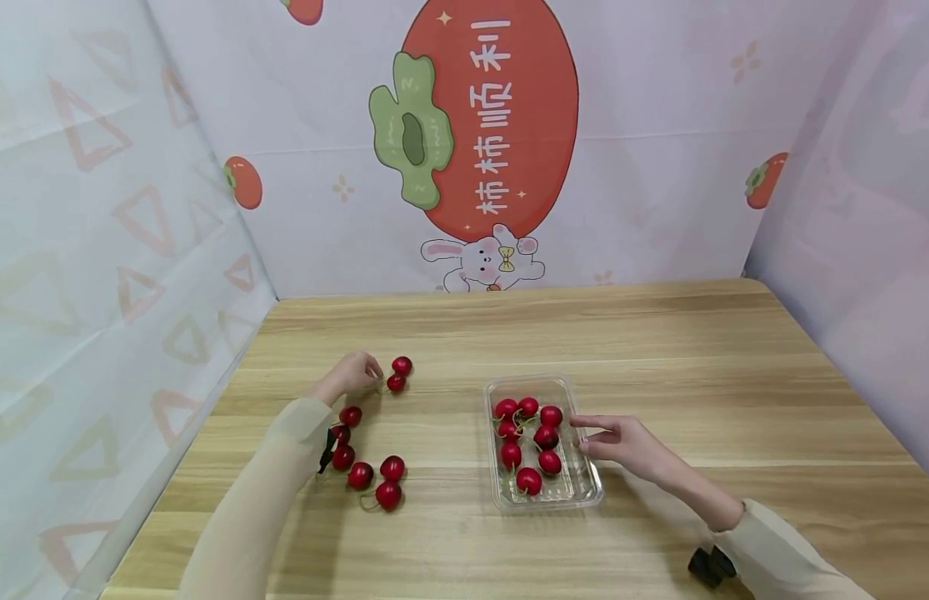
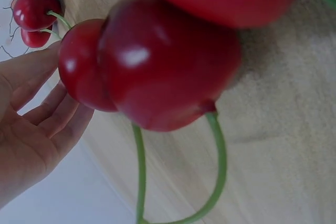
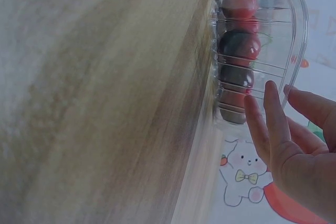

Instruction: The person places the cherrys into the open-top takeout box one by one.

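Observation:
My left hand point(image 1: 357, 372) is beside a pair of dark red cherries point(image 1: 401, 366), fingertips close to their green stems. In the left wrist view, its thumb and fingers are apart and relaxed; nearer cherries point(image 2: 163, 61) hide the fingertips. Several more cherries point(image 1: 361, 476), some with joined stems, lie on the table around and below the left forearm. My right hand point(image 1: 620, 442) rests at the right rim of a clear plastic box point(image 1: 565, 498), its extended fingers point(image 3: 277, 119) against the wall and rim. Several cherries point(image 1: 528, 481) with green stems lie in the box.
The wood-grain table point(image 1: 449, 542) carries the box right of centre and the loose cherries on the left. A printed cloth point(image 1: 644, 208) hangs behind the table, with more cloth at both sides. A black strap piece point(image 1: 710, 568) shows by the right sleeve.

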`<state>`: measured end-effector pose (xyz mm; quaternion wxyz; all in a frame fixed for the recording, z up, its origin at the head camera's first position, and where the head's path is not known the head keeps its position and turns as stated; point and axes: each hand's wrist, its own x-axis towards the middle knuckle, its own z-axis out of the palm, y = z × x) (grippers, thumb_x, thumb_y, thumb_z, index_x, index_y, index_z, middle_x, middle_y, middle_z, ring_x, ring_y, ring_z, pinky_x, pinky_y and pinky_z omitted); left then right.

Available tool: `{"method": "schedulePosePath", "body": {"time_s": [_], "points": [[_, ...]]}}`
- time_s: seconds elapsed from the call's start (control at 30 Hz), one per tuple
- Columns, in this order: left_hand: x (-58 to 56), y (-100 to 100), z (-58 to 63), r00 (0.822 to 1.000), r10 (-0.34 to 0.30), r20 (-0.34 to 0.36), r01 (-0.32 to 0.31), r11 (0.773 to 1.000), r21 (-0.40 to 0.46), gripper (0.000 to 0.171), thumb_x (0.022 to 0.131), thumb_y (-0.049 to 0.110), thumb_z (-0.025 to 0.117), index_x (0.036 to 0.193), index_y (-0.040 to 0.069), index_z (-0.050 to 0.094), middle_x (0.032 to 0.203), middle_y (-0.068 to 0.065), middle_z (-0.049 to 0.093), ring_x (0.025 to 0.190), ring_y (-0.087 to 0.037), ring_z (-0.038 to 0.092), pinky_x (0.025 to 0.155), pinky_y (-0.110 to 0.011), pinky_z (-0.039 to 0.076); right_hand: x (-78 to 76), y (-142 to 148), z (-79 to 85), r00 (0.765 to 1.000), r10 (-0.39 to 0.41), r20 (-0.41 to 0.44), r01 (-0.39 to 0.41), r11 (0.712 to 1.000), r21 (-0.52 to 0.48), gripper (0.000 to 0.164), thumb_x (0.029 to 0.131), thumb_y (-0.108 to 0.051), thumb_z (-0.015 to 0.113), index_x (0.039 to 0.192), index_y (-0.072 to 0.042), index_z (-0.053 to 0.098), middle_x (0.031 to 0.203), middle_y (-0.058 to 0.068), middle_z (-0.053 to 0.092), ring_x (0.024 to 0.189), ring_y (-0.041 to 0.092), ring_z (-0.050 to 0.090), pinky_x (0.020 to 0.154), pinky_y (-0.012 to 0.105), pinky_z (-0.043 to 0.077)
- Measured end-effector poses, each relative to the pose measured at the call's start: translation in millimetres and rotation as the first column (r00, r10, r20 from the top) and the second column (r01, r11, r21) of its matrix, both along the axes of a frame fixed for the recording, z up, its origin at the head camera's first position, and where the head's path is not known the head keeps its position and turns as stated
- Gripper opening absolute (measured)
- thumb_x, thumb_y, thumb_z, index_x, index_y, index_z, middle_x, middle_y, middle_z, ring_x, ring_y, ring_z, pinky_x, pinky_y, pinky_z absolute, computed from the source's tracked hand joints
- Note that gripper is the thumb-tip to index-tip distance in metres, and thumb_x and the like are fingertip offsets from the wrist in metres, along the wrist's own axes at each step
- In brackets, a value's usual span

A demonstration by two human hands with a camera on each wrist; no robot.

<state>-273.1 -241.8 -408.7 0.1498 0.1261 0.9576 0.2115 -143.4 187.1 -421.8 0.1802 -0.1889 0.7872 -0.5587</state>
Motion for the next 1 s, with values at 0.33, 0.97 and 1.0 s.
{"method": "schedulePosePath", "body": {"time_s": [0.33, 0.97, 1.0], "points": [[-90.4, -63, -129.0, 0.994, -0.087, -0.065, 0.09, 0.995, 0.034, 0.009, 0.072, 0.017, 0.069, 0.08, 0.012, 0.068, 0.076, -0.005, 0.062, 0.069, -0.017, 0.055, 0.06, -0.03, 0.045, -0.5, 1, -0.7, 1.0, 0.0, 0.0, 0.0, 1.0, 0.004, 0.049, 0.086, -0.014, 0.057, 0.125, 0.012, 0.04, 0.124, 0.03, 0.043, 0.098, 0.033, 0.057, 0.077, 0.027, 0.049], [-18.6, -7, -23.2, 0.99, 0.058, 0.128, -0.057, 0.998, -0.01, 0.005, 0.076, 0.002, 0.065, 0.079, -0.001, 0.062, 0.077, -0.011, 0.059, 0.067, -0.02, 0.052, 0.059, -0.03, 0.045, 1.3, -1, 0.9, 1.0, 0.009, 0.0, -0.009, 1.0, 0.004, 0.048, 0.086, -0.013, 0.056, 0.124, 0.012, 0.04, 0.124, 0.031, 0.042, 0.099, 0.034, 0.057, 0.077, 0.028, 0.049], [-12.3, -4, -15.6, 0.992, 0.052, 0.115, -0.052, 0.999, 0.001, 0.004, 0.076, 0.001, 0.064, 0.079, -0.002, 0.062, 0.076, -0.011, 0.059, 0.067, -0.02, 0.052, 0.059, -0.029, 0.045, 1.2, 0, 1.1, 1.0, 0.012, -0.001, -0.012, 1.0, 0.003, 0.048, 0.087, -0.013, 0.056, 0.125, 0.013, 0.04, 0.124, 0.031, 0.042, 0.099, 0.034, 0.057, 0.077, 0.028, 0.049]]}}
